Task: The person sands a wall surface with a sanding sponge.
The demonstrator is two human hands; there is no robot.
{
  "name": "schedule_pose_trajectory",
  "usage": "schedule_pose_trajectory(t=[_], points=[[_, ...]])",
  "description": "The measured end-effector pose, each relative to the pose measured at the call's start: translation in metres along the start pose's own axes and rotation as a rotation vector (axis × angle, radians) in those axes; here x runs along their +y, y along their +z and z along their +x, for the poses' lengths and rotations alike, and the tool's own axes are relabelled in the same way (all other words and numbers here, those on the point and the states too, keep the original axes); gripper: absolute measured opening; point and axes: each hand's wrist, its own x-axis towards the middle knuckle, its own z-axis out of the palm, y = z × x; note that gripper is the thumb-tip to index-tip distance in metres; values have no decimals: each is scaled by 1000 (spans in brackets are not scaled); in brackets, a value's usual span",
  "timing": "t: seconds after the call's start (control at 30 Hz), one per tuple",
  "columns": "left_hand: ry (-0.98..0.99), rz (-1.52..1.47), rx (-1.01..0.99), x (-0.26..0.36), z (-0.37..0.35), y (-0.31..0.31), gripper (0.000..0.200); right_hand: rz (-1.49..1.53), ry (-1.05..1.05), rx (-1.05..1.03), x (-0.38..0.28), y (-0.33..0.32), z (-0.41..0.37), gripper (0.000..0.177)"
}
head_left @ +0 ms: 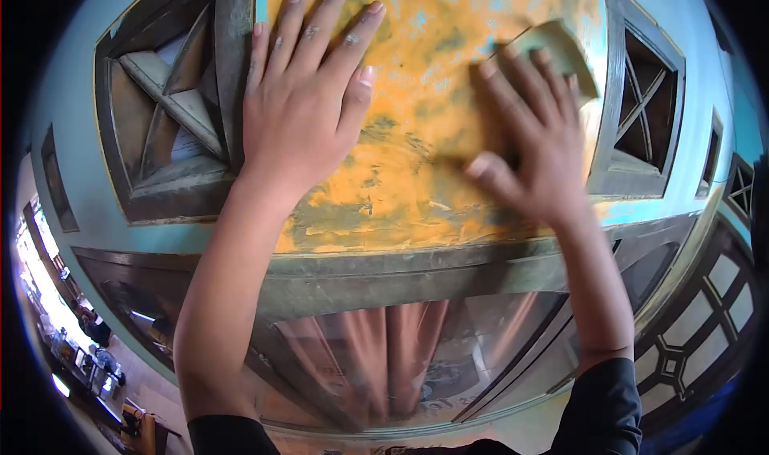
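My left hand rests flat on the wall panel, its fingers spread and dusted with pale powder. Nothing is in it. The panel is patchy orange and grey, with light blue showing along its upper edge. On the right side of the panel, my right hand presses a greenish-tan sheet of sandpaper against the surface under its fingers. One curled edge of the sheet sticks out beyond the fingertips. The thumb is stretched away to the left, and the fingers are slightly blurred.
Dark wooden vent frames with crossed slats flank the panel, one on the left and one on the right. Below runs a wooden beam over glass with pinkish curtains. A latticed door stands at lower right. Furniture fills the lower left.
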Motion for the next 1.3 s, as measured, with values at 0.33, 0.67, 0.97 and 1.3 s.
schedule_pose_trajectory(t=[0.33,0.67,0.97,1.3], points=[[-5,-5,14,1,0,-2,52,-39,27,-44,-2,-4,-4,81],[-28,-33,20,1,-2,0,52,-30,37,-131,-20,2,-13,76],[-7,-24,43,-1,-1,2,52,-46,-158,-220,-35,0,-19,74],[-8,-2,23,0,0,0,52,137,-319,-342,-57,8,-36,73]])
